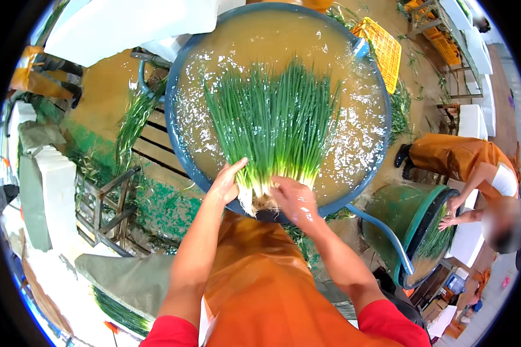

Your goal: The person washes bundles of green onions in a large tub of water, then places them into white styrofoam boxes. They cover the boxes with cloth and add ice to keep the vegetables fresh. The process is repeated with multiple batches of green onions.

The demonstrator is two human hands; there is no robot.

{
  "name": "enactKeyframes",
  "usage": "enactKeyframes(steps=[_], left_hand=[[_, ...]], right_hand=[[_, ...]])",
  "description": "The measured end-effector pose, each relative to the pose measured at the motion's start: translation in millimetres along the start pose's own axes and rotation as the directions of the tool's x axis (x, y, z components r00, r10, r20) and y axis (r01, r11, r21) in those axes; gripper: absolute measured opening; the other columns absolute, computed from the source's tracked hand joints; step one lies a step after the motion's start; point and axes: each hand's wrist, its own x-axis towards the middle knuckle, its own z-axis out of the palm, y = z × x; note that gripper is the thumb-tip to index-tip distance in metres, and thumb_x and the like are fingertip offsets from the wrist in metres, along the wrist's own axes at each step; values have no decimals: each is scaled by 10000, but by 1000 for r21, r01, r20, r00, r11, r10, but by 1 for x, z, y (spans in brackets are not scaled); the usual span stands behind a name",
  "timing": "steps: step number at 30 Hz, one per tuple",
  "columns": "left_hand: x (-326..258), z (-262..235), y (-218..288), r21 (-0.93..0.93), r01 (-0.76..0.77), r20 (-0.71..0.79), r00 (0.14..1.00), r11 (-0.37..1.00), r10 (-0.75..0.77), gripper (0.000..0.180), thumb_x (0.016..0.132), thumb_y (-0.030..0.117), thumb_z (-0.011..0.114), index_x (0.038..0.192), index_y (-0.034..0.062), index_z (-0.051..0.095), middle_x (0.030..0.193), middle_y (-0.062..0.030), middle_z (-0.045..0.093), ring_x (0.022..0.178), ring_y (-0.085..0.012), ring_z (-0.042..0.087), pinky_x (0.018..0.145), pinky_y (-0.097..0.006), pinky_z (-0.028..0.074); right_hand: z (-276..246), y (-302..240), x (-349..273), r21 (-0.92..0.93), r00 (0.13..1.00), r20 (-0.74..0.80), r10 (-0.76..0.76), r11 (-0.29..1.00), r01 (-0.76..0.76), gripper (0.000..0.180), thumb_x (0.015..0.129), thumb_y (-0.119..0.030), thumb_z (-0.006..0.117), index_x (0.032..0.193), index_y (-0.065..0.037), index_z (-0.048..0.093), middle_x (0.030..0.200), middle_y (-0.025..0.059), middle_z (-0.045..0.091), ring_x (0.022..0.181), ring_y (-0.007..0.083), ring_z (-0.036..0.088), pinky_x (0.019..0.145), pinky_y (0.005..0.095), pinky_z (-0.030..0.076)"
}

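Note:
A wide bunch of green onions (272,115) fans out over muddy water in a round blue tub (176,141). Their green tops point away from me, while the white stems and roots are at the near rim. My left hand (227,184) grips the left side of the bunch low on the stems, with some fingers hidden beneath. At the root end, my right hand (295,199) has its fingers curled onto the white stems. Both hands look wet.
A yellow crate (382,52) leans at the tub's far right. At right, a co-worker in orange waterproofs (463,156) bends over a green tub (388,214) holding more green onions. A blue hose (382,231) runs between the tubs. White foam boxes (127,26) and a wooden frame (113,211) are at left.

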Motion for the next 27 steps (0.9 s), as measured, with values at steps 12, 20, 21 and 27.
enactKeyframes(steps=[12, 20, 21, 27], left_hand=[[-15, -1, 13, 130, -13, -46, 999, 991, 19, 677, 955, 27, 659, 1504, 27, 263, 1403, -217, 519, 1257, -359, 583, 1051, -531, 521], [-4, 12, 0, 612, -124, -12, 986, 782, 165, 772, 754, -180, 631, 1465, 15, 401, 1330, -183, 582, 1161, -306, 615, 1006, -423, 502], [0, 10, 3, 474, -108, -71, 985, 874, 160, 705, 763, -189, 596, 1419, -3, 416, 1269, -205, 593, 1095, -318, 639, 942, -445, 538], [22, 2, 6, 66, -110, -49, 992, 992, 114, 526, 850, 13, 534, 1368, 66, 465, 1256, -148, 602, 1152, -371, 605, 1037, -591, 489]], right_hand=[[-5, 29, 9, 73, 897, -395, 200, 980, -186, 314, 838, -200, 744, 1070, -3, 665, 867, 187, 716, 797, 318, 723, 717, 435, 575], [-40, 136, 29, 648, 819, 72, 570, 597, -472, 1121, 852, -286, 817, 1625, -63, 37, 1495, 245, 448, 1362, 344, 478, 1156, 459, 369], [-36, 142, 29, 799, 831, 218, 512, 396, -453, 1083, 868, -240, 806, 1627, -100, 46, 1499, 209, 455, 1338, 320, 507, 1122, 430, 414], [-24, 144, 29, 845, 795, 516, 318, -34, -534, 707, 904, -182, 755, 1503, -62, 398, 1479, 170, 500, 1335, 302, 535, 1078, 499, 503]])
